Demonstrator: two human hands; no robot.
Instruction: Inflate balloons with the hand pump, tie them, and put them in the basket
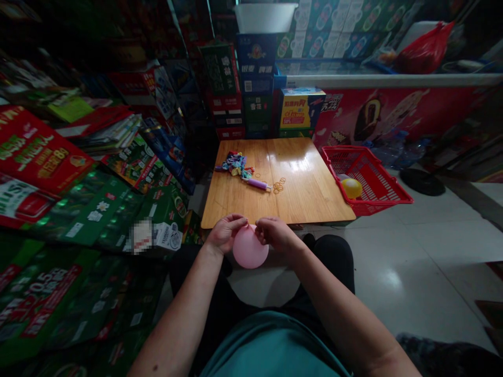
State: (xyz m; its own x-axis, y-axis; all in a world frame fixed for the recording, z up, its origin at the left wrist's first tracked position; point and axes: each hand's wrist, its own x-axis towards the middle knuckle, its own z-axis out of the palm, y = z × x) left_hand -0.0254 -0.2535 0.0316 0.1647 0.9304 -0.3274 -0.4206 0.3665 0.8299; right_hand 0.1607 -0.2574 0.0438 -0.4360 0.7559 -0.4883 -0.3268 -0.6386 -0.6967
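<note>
A pink inflated balloon hangs neck-up between my hands, just off the table's near edge. My left hand pinches the balloon's neck between thumb and fingers. On the other side, my right hand is closed with its fingertips at the neck; whether it grips the neck or a small band there, I cannot tell. On the wooden table lie a purple hand pump, several tan rubber bands and a pile of colourful uninflated balloons.
A red plastic basket with a yellow balloon inside stands right of the table. Stacked drink cartons rise behind it, and green beer cases crowd the left. A pink-sided freezer is at the back right.
</note>
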